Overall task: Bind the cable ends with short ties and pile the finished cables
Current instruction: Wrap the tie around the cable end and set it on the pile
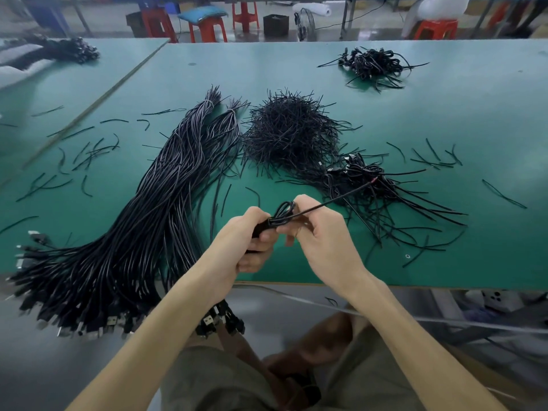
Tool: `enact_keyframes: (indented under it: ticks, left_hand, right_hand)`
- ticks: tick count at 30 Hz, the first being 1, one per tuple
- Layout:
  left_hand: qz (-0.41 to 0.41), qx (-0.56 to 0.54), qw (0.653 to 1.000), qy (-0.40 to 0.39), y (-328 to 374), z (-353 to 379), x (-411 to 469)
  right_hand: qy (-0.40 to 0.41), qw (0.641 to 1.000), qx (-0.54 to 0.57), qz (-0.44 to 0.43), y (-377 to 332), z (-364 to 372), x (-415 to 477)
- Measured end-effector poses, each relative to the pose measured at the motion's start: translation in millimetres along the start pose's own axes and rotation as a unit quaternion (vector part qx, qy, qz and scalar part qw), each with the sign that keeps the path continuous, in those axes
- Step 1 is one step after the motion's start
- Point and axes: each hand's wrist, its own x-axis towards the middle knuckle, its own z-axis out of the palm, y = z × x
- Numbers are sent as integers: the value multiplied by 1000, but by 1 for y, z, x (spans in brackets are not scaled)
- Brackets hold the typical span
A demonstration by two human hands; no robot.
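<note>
Green bench (444, 114), red stools (207, 28) beyond; left hand (252, 235), right hand (323, 232) tight around cable (284, 213).

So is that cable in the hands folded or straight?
Folded: the cable shows loops bunched between the left hand and right hand, one end trailing out.

table (444, 120): matt green mat | cables (166, 185): glossy black plastic sheath
</note>
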Motion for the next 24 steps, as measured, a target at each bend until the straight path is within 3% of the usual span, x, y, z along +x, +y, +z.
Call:
enact_keyframes:
  ticks: [3, 6, 8, 12, 15, 17, 20, 24]
  left_hand:
    - [-7, 70, 997, -9, 2, -1, -3]
    - [119, 210, 970, 20, 4, -6, -6]
    - [201, 247, 948, 16, 6, -11, -7]
    - [188, 248, 950, -9, 5, -9, -7]
    - [175, 111, 977, -40, 9, -16, -11]
    - [204, 70, 972, -92, 12, -25, -13]
    - [251, 152, 949, -114, 11, -28, -15]
    - [291, 263, 919, -36, 10, -31, -10]
  right_hand:
    - [13, 999, -27, -37, 1, -1, -4]
    - [7, 999, -27, -36, 2, -4, -1]
    - [-2, 1000, -16, -16, 3, -6, 2]
    - [-25, 999, -26, -4, 1, -4, 4]
    - [-31, 999, 13, 21, 0, -6, 5]
    - [-36, 996, 67, 43, -1, -8, 5]
    - [-49, 987, 136, 75, -4, -8, 3]
    - [-57, 974, 184, 118, -7, -8, 0]
